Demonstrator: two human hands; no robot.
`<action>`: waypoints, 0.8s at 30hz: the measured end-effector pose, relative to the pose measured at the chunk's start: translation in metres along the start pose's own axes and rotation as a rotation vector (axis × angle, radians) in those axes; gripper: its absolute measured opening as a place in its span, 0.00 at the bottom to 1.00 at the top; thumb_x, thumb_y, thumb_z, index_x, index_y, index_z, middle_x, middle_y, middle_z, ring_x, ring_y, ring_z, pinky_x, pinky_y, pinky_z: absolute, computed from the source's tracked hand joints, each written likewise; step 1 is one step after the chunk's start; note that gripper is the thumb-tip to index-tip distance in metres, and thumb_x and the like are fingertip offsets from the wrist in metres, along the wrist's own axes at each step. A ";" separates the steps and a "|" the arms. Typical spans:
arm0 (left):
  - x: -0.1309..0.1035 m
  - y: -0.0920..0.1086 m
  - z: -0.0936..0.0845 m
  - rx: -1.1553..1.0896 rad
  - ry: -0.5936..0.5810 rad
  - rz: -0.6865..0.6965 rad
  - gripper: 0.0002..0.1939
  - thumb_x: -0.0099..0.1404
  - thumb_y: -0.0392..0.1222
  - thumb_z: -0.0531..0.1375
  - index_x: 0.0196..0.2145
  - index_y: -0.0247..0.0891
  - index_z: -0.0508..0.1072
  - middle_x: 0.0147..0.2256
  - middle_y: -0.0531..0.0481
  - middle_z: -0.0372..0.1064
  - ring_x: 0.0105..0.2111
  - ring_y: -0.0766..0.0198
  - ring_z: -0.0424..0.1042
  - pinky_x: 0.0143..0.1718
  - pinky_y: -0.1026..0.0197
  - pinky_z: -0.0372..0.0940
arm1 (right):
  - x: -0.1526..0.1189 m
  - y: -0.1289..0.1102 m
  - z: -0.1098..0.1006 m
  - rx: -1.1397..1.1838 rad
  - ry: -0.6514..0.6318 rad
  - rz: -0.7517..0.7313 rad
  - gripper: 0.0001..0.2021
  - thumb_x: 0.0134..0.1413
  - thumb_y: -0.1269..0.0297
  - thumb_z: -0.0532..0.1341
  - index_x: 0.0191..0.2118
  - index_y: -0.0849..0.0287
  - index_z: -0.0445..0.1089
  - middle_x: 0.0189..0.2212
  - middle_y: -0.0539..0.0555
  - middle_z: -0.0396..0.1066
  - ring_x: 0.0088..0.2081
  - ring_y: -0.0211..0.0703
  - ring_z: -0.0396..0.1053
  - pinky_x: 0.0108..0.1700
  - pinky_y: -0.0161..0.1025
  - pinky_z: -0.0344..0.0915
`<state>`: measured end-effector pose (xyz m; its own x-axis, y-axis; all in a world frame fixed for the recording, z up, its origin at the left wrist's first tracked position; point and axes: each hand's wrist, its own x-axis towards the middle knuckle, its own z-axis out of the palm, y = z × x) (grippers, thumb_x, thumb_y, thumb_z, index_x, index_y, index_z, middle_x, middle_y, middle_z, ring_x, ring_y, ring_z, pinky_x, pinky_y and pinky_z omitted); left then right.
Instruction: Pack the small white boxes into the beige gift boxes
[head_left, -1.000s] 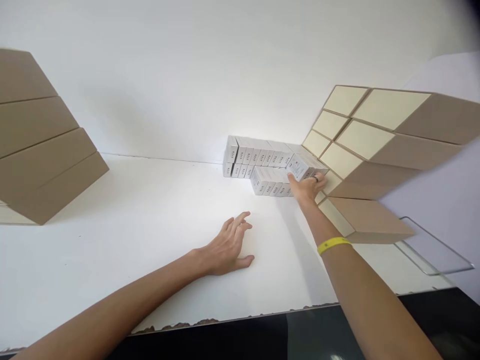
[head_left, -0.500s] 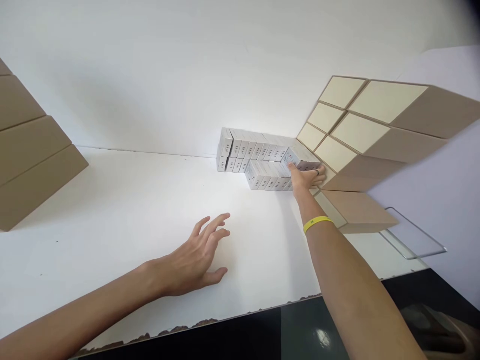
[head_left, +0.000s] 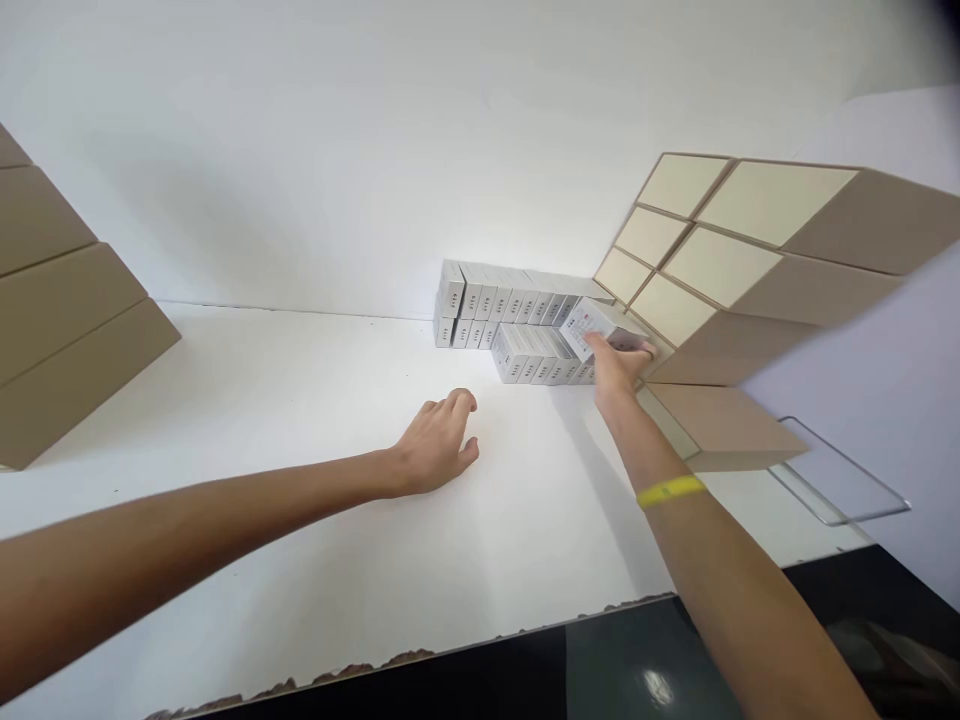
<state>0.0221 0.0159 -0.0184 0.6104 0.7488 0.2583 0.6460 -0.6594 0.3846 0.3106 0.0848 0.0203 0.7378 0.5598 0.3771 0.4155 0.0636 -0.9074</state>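
Observation:
Small white boxes with dark print point(head_left: 525, 295) stand in two stacked layers against the wall. In front of them is a shorter row of the same boxes point(head_left: 529, 360). My right hand point(head_left: 619, 365) grips several white boxes point(head_left: 592, 325) at the right end of that front row. The held boxes are tilted, and their far side is hidden by my fingers. Left of the front row, my left hand point(head_left: 439, 440) hovers over the white surface. Its fingers are bent, the thumb stands apart from them, and it holds nothing.
Large tan boxes with pale fronts point(head_left: 720, 275) are stacked at the right, close to my right hand. More brown boxes point(head_left: 75, 320) stand at the far left. A metal wire frame point(head_left: 840, 470) sticks out at the right. The white surface has a chipped front edge point(head_left: 405, 657).
My right hand has tilted the boxes it holds and drawn them slightly up and toward me. My left hand has moved forward and right, its fingers curling in.

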 end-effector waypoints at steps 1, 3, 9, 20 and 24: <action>0.005 -0.001 0.000 0.018 -0.014 0.011 0.15 0.66 0.37 0.55 0.50 0.38 0.59 0.50 0.41 0.69 0.41 0.54 0.74 0.46 0.48 0.71 | -0.012 -0.001 -0.012 0.040 -0.025 0.024 0.25 0.61 0.58 0.65 0.59 0.60 0.61 0.51 0.58 0.69 0.47 0.47 0.72 0.49 0.49 0.73; 0.017 -0.005 0.000 0.056 -0.035 0.044 0.15 0.65 0.37 0.57 0.49 0.38 0.61 0.52 0.41 0.68 0.42 0.53 0.73 0.46 0.48 0.70 | -0.043 -0.001 -0.042 0.100 -0.099 0.044 0.35 0.52 0.57 0.70 0.60 0.59 0.54 0.51 0.58 0.69 0.50 0.48 0.72 0.52 0.50 0.73; 0.083 -0.011 0.012 0.154 -0.012 0.160 0.26 0.65 0.43 0.62 0.58 0.36 0.60 0.67 0.35 0.51 0.62 0.43 0.60 0.57 0.44 0.63 | -0.118 0.030 -0.124 0.057 -0.385 -0.004 0.46 0.34 0.56 0.78 0.57 0.52 0.53 0.60 0.62 0.60 0.62 0.58 0.61 0.64 0.62 0.59; 0.136 -0.006 0.045 0.169 0.078 0.130 0.24 0.68 0.42 0.58 0.59 0.37 0.62 0.71 0.36 0.43 0.69 0.35 0.44 0.62 0.37 0.55 | -0.126 0.047 -0.150 -0.384 -0.623 -0.141 0.48 0.48 0.48 0.70 0.69 0.44 0.42 0.66 0.60 0.49 0.67 0.59 0.52 0.65 0.62 0.57; 0.140 -0.007 0.039 0.114 0.093 0.093 0.18 0.68 0.38 0.55 0.55 0.38 0.63 0.65 0.37 0.56 0.63 0.42 0.58 0.61 0.37 0.54 | -0.124 0.047 -0.153 -0.377 -0.677 -0.127 0.47 0.49 0.48 0.70 0.69 0.44 0.43 0.66 0.59 0.49 0.67 0.57 0.52 0.66 0.60 0.57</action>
<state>0.1213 0.1226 -0.0197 0.6286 0.6838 0.3706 0.6400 -0.7255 0.2532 0.3201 -0.1079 -0.0407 0.2383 0.9564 0.1690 0.7169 -0.0558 -0.6950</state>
